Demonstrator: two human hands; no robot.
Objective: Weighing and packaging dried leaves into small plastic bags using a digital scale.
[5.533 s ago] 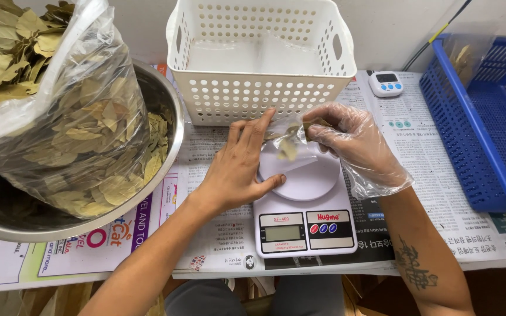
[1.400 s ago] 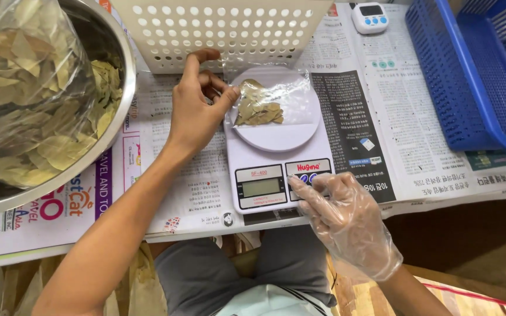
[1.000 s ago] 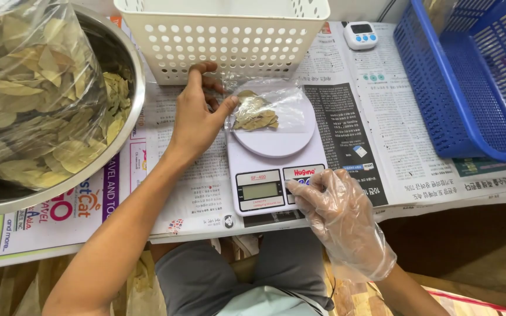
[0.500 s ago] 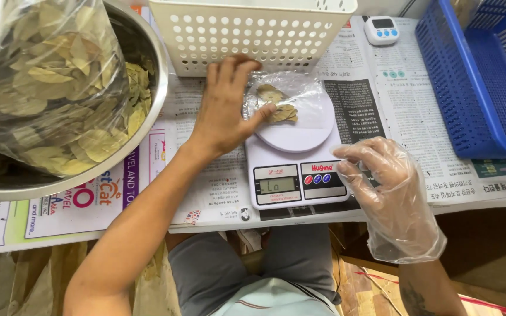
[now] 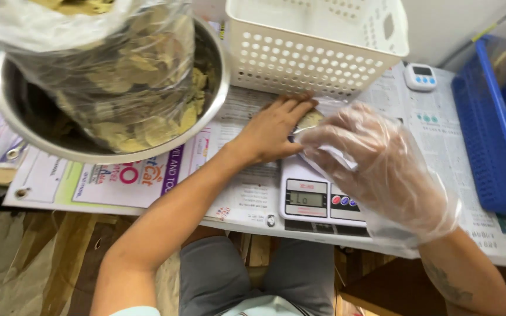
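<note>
1. A small clear bag of dried leaves (image 5: pixel 310 120) lies on the white digital kitchen scale (image 5: pixel 317 202); it is mostly hidden, so its long axis cannot be told.
2. The bare left hand (image 5: pixel 273 129) rests flat on the bag, fingers pointing toward the white perforated basket (image 5: pixel 317 52).
3. The gloved right hand (image 5: pixel 376 169) hovers above the scale, fingers loosely spread, grasping nothing.
4. Left on the newspaper-covered surface (image 5: pixel 440 146), a steel bowl (image 5: pixel 206 111) holds a large bag of leaves (image 5: pixel 118 76).

Table (image 5: pixel 253 193) is covered with newspaper sheets. Behind the table stands a plain pale wall (image 5: pixel 458 23). Below the table's near edge, brown cardboard (image 5: pixel 24 257) lies on the floor. Lighting is even.
</note>
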